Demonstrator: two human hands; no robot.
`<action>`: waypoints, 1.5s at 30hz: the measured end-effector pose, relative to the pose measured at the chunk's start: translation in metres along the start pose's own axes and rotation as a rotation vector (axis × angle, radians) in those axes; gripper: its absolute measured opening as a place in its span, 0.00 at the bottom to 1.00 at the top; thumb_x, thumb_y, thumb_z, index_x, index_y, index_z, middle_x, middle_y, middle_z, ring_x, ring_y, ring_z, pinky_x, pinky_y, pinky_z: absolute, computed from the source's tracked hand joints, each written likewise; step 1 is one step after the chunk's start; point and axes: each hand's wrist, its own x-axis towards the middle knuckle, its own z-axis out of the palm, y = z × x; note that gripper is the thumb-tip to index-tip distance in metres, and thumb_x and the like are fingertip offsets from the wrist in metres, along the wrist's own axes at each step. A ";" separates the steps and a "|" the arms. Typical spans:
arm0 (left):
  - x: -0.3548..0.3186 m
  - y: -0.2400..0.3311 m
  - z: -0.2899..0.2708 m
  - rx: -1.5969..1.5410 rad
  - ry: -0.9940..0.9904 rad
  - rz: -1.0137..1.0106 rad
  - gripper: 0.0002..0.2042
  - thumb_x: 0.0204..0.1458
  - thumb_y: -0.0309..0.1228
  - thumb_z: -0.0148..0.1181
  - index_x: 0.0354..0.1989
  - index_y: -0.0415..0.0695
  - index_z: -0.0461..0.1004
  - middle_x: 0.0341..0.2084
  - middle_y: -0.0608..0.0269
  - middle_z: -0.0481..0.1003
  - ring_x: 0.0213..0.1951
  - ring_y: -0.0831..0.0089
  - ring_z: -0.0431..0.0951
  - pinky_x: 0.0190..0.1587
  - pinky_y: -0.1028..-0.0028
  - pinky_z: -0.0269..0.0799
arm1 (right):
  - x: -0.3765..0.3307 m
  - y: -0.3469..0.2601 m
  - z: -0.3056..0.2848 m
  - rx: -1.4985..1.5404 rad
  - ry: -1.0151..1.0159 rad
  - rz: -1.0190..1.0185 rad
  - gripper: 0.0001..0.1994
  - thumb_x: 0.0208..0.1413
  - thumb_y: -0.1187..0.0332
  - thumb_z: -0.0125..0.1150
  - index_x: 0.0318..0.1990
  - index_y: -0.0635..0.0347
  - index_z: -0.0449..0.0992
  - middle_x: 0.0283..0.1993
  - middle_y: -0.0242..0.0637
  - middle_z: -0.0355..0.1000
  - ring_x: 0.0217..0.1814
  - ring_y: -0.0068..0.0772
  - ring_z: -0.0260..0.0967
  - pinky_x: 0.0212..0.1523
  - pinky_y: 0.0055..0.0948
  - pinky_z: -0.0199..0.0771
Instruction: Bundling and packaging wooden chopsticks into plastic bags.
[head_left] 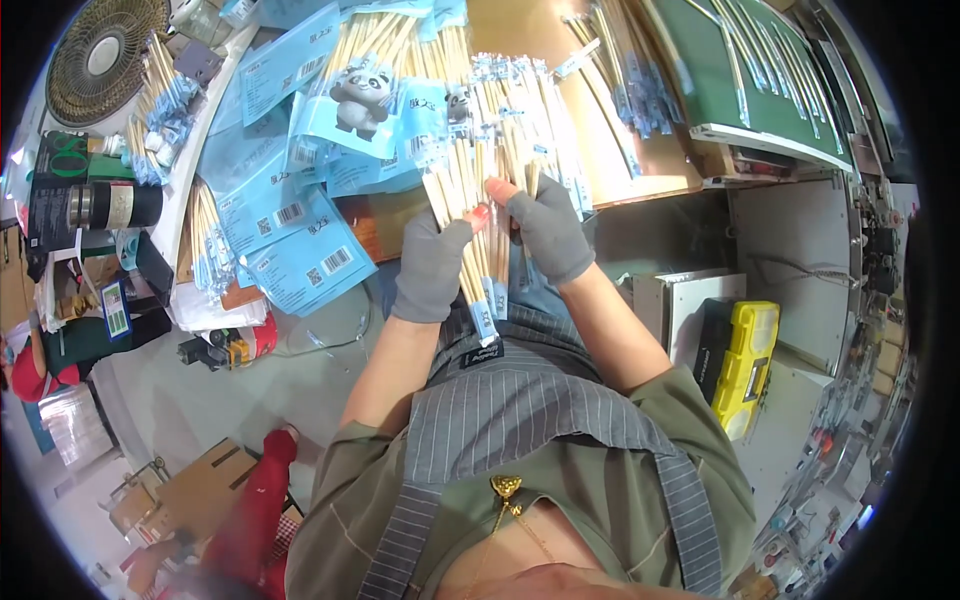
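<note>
Close above the striped apron (520,400), left hand (432,268) and right hand (548,232), both in grey fingerless gloves, closed around one fanned bundle of sleeved bamboo chopsticks (478,215), bundle apparently mid-sort, held just off the surface (520,40). Beyond, many done-looking chopstick packs (640,90) and blue panda-printed bags (350,100) heaped across it, crowding any set-down spot. Farther left, a black flask (105,205) and round fan (100,55); rightward, a yellow toolbox (742,362).

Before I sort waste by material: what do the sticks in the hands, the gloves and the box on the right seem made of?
The sticks: pale bamboo or wood, matte, in clear film sleeves. The gloves, left hand and right hand: grey knit fabric, fingertips bare. The yellow and black box: likely moulded plastic, slightly glossy.
</note>
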 end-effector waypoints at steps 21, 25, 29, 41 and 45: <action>0.005 -0.001 -0.008 -0.127 0.038 -0.032 0.09 0.50 0.26 0.59 0.39 0.38 0.75 0.30 0.64 0.76 0.30 0.78 0.75 0.33 0.78 0.70 | 0.002 -0.007 -0.007 0.421 0.177 0.103 0.15 0.57 0.64 0.56 0.49 0.60 0.69 0.20 0.23 0.57 0.20 0.16 0.55 0.19 0.18 0.55; -0.004 -0.006 -0.015 -0.076 -0.011 -0.137 0.11 0.50 0.27 0.60 0.41 0.38 0.75 0.32 0.64 0.76 0.33 0.79 0.74 0.36 0.78 0.70 | -0.008 0.006 -0.030 0.285 -0.078 0.186 0.21 0.57 0.61 0.56 0.56 0.61 0.66 0.20 0.23 0.59 0.16 0.15 0.52 0.18 0.16 0.51; -0.023 -0.017 -0.014 0.006 -0.036 -0.175 0.13 0.50 0.28 0.60 0.44 0.37 0.75 0.35 0.65 0.76 0.36 0.80 0.73 0.41 0.77 0.68 | -0.022 0.023 -0.019 -0.048 -0.083 0.188 0.23 0.53 0.60 0.60 0.50 0.70 0.71 0.19 0.23 0.60 0.15 0.13 0.51 0.17 0.15 0.48; -0.043 -0.034 -0.034 -0.059 -0.093 -0.110 0.15 0.57 0.32 0.48 0.47 0.36 0.72 0.37 0.65 0.75 0.40 0.79 0.71 0.45 0.78 0.64 | -0.026 0.030 -0.015 0.021 -0.077 0.254 0.13 0.50 0.65 0.64 0.36 0.66 0.73 0.22 0.25 0.64 0.15 0.13 0.53 0.17 0.16 0.51; -0.045 -0.021 -0.024 0.087 -0.046 -0.031 0.14 0.56 0.31 0.49 0.47 0.35 0.71 0.37 0.65 0.74 0.39 0.79 0.71 0.46 0.78 0.65 | -0.026 0.026 -0.011 -0.034 -0.091 0.216 0.14 0.49 0.63 0.65 0.35 0.65 0.73 0.20 0.25 0.63 0.16 0.14 0.54 0.17 0.17 0.53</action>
